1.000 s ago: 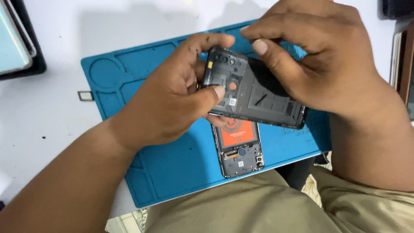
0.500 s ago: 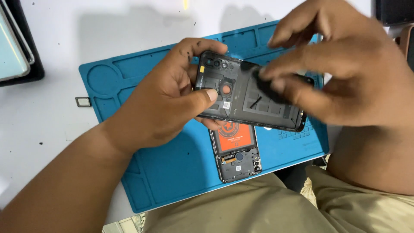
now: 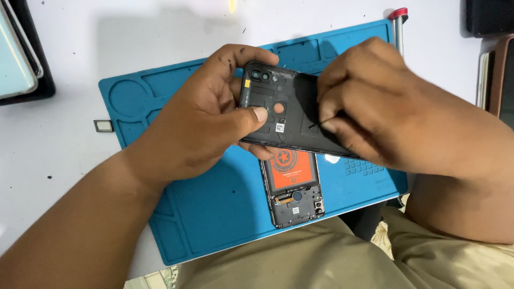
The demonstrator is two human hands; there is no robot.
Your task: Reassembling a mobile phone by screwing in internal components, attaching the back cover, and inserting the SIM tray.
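Back cover (image 3: 286, 115) already off the opened phone (image 3: 293, 187) lying on the blue mat (image 3: 214, 214); left hand (image 3: 203, 123) grips cover, right hand (image 3: 375, 112) pinches at its inner face.

Bare forearms, smudged left hand (image 3: 198, 126), khaki trousers (image 3: 321, 257)

Blue mat (image 3: 214, 214) left half lies open; opened phone (image 3: 293, 184) blocks centre.

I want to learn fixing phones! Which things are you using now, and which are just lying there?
In use:
- black back cover, held by left hand and right hand
- opened phone
- blue mat

Lying about:
- small metal tray
- red-tipped tool
- devices at left edge
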